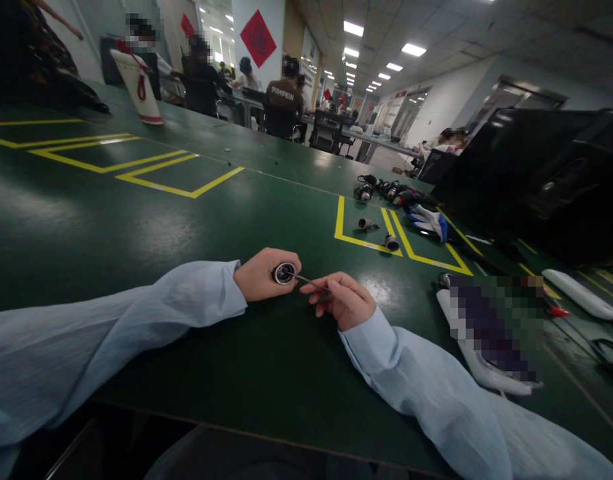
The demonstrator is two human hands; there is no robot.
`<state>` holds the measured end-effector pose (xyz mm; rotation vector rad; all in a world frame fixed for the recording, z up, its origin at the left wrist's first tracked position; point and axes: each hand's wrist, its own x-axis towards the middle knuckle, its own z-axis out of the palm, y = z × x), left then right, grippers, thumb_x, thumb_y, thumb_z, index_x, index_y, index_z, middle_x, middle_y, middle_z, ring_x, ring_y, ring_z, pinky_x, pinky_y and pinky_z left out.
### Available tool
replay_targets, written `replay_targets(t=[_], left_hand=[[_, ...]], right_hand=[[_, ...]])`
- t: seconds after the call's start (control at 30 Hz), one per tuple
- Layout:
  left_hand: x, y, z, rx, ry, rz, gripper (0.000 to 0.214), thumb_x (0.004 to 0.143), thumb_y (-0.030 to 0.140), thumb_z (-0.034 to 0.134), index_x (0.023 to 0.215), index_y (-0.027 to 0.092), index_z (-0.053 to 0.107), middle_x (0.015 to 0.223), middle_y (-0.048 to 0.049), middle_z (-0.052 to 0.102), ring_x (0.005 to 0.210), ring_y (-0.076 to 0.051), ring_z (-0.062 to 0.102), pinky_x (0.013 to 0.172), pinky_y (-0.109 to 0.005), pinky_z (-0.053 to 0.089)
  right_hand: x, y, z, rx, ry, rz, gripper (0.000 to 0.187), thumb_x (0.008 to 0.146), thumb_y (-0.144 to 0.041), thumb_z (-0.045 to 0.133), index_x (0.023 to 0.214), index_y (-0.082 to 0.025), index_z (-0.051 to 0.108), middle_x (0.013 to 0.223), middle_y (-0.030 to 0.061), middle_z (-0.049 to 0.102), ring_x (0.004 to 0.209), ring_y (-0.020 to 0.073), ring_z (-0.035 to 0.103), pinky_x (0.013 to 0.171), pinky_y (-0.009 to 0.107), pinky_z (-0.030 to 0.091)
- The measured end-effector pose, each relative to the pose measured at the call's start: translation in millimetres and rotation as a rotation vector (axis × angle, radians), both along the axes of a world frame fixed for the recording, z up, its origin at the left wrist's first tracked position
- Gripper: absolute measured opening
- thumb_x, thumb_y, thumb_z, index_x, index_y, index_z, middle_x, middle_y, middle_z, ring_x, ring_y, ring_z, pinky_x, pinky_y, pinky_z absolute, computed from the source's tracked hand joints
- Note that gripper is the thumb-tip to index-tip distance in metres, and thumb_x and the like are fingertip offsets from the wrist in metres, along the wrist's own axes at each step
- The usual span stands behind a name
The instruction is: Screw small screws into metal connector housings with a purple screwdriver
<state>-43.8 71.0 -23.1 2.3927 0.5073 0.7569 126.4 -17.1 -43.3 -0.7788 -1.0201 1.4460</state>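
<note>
My left hand is closed around a short round metal cylinder, like a connector shell, its open end turned toward me. The inside is dark, with small parts I cannot make out. To its right, my right hand pinches a thin metal rod between thumb and fingers. The rod's far end reaches the cylinder's open mouth; how deep it goes cannot be seen. Both hands are just above the green tabletop, in pale blue sleeves.
Two similar metal pieces lie inside yellow tape lines to the right. Behind them are black cables with connectors and a blue-white glove. A blurred-out device lies near my right arm. A paper cup stands far left.
</note>
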Motion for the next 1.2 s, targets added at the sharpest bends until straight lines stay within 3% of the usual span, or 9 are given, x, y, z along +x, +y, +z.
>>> replay_targets(t=[0.43, 0.73, 1.2], left_hand=[[1.3, -0.3, 1.7, 0.119, 0.068, 0.048, 0.003, 0.068, 0.016, 0.052, 0.067, 0.013, 0.053, 0.060, 0.0009, 0.054, 0.054, -0.009, 0.049, 0.050, -0.018, 0.037], [-1.6, -2.4, 1.0, 0.032, 0.093, -0.029, 0.003, 0.061, 0.010, 0.051, 0.063, 0.013, 0.052, 0.054, 0.0030, 0.050, 0.048, -0.007, 0.045, 0.045, -0.017, 0.034], [-1.6, 0.6, -0.8, 0.032, 0.091, -0.068, 0.003, 0.060, 0.011, 0.051, 0.062, 0.013, 0.051, 0.054, 0.0034, 0.049, 0.049, -0.007, 0.045, 0.046, -0.016, 0.033]], right_hand=[[-3.5, -5.2, 2.3, 0.120, -0.181, -0.138, 0.020, 0.076, -0.037, 0.056, 0.075, -0.019, 0.064, 0.081, 0.0058, 0.069, 0.065, 0.0138, 0.056, 0.050, 0.024, 0.044], [1.8, 1.7, 1.6, -0.043, -0.005, 0.002, 0.013, 0.071, -0.028, 0.059, 0.070, -0.017, 0.064, 0.076, 0.0047, 0.071, 0.062, 0.0127, 0.058, 0.050, 0.022, 0.044], [1.2, 1.1, 1.2, 0.001, 0.005, 0.039, 0.015, 0.074, -0.031, 0.059, 0.074, -0.017, 0.064, 0.082, 0.0055, 0.071, 0.066, 0.0123, 0.059, 0.051, 0.022, 0.044]])
